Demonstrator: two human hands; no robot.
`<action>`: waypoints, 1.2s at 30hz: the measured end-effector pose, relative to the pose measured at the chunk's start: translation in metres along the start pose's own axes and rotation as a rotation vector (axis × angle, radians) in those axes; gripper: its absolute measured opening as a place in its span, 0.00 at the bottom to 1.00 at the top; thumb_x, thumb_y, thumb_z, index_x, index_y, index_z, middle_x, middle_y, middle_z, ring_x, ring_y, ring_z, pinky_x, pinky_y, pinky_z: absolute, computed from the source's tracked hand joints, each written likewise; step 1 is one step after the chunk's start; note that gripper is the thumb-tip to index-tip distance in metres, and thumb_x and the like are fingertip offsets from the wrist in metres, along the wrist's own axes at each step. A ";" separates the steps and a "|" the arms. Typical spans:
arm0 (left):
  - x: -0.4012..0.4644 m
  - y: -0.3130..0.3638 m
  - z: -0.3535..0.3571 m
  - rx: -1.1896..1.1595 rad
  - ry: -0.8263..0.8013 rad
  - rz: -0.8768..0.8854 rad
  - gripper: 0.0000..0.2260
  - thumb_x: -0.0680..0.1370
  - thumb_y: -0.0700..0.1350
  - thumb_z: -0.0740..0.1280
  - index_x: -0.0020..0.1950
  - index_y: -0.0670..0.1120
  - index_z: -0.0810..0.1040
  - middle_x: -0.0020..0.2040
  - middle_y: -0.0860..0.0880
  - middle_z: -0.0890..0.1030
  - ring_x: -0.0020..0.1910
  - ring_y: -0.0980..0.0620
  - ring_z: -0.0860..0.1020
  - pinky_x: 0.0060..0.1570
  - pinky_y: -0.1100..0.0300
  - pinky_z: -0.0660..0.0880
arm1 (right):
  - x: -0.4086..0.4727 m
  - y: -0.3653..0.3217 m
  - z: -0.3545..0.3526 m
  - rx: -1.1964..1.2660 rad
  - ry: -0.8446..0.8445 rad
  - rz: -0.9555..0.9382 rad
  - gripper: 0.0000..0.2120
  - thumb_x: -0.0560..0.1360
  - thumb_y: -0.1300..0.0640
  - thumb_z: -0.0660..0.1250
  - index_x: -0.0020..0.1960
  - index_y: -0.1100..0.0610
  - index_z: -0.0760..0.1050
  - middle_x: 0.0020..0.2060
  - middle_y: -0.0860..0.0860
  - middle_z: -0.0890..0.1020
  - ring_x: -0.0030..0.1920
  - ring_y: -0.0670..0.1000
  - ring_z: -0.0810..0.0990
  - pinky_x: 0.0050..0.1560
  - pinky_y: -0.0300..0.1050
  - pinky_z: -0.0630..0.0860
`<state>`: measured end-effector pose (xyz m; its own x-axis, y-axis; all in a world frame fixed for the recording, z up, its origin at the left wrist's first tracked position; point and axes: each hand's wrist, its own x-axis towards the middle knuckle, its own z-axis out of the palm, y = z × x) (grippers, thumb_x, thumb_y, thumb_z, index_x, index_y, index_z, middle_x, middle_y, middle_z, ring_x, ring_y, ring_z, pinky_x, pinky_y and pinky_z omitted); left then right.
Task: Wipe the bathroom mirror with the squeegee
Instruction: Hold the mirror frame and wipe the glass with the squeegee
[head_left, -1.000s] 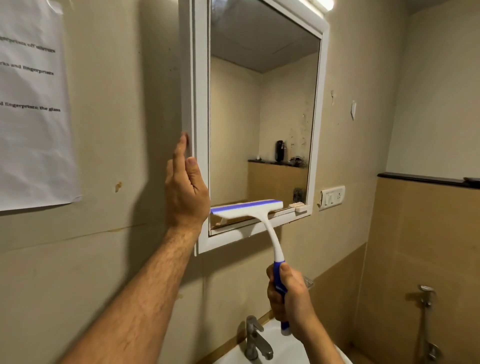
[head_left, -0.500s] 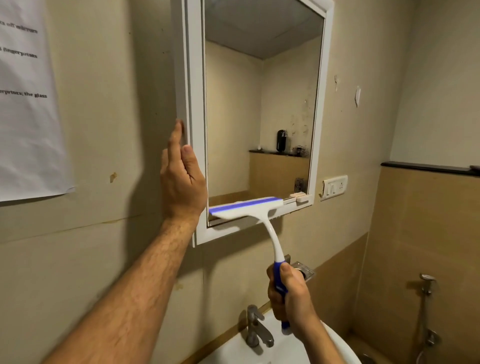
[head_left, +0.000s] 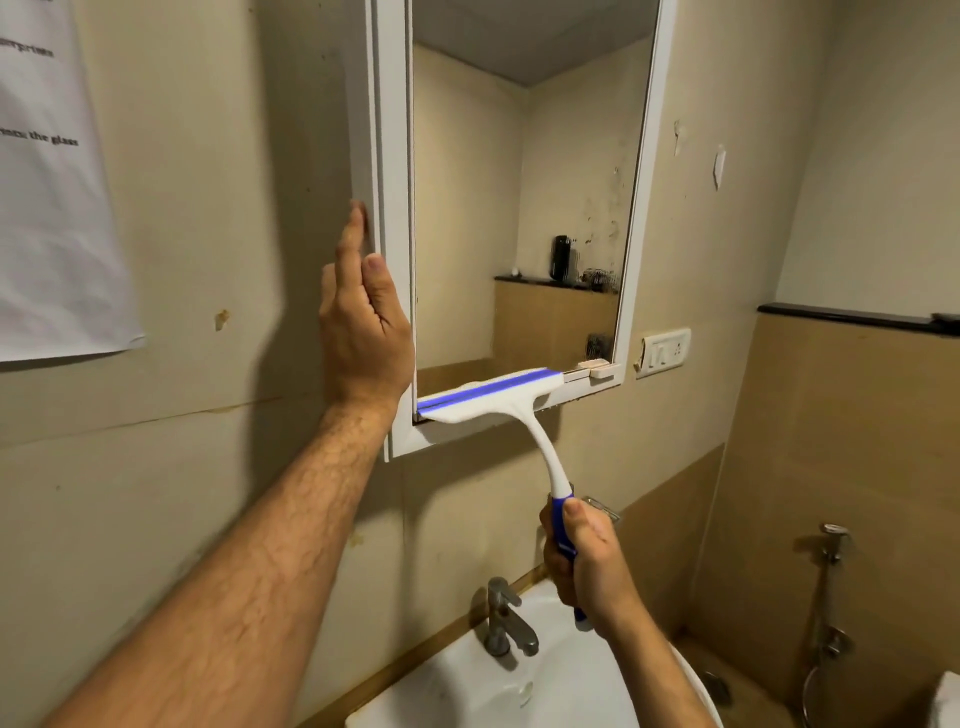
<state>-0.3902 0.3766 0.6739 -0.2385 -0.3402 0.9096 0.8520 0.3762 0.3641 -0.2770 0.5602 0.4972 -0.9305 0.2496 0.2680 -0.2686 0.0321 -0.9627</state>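
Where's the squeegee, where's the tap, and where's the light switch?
squeegee (head_left: 493, 397): head view, on its white blade head at the bottom of the mirror.
tap (head_left: 503, 618): head view, on its metal body above the basin.
light switch (head_left: 664, 352): head view, on its white plate.

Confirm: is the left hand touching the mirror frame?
Touching. The head view shows the left hand with straight fingers laid against the outer left edge of the white mirror frame, no gap visible.

The squeegee (head_left: 498, 402) looks like smooth white plastic with a blue strip; the mirror (head_left: 519, 208) is glossy glass in a smooth white frame; the tap (head_left: 506, 618) is dull grey metal, the basin (head_left: 545, 691) glossy white, the wall sheet (head_left: 52, 208) matt paper
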 end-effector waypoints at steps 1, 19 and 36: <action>0.000 0.001 0.000 0.002 -0.001 -0.003 0.18 0.83 0.42 0.53 0.73 0.43 0.67 0.62 0.58 0.68 0.61 0.57 0.71 0.60 0.80 0.60 | -0.002 0.001 -0.002 -0.005 -0.005 0.011 0.22 0.74 0.41 0.56 0.44 0.61 0.69 0.26 0.53 0.65 0.23 0.48 0.59 0.26 0.44 0.55; 0.000 0.004 -0.002 0.047 -0.003 -0.024 0.19 0.83 0.44 0.53 0.74 0.44 0.66 0.65 0.45 0.75 0.61 0.55 0.72 0.59 0.81 0.59 | -0.008 -0.014 0.005 -0.014 0.005 0.024 0.22 0.75 0.39 0.55 0.42 0.60 0.68 0.25 0.50 0.65 0.23 0.47 0.59 0.25 0.40 0.56; 0.000 0.005 -0.002 0.045 0.002 -0.025 0.18 0.83 0.43 0.53 0.73 0.44 0.67 0.63 0.44 0.76 0.60 0.54 0.72 0.58 0.81 0.59 | -0.007 -0.008 0.002 0.036 0.022 0.054 0.22 0.75 0.39 0.57 0.42 0.60 0.69 0.25 0.51 0.66 0.24 0.49 0.58 0.27 0.42 0.55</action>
<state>-0.3848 0.3771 0.6756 -0.2589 -0.3513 0.8998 0.8237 0.4062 0.3956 -0.2690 0.5565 0.5035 -0.9384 0.2711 0.2143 -0.2273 -0.0172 -0.9737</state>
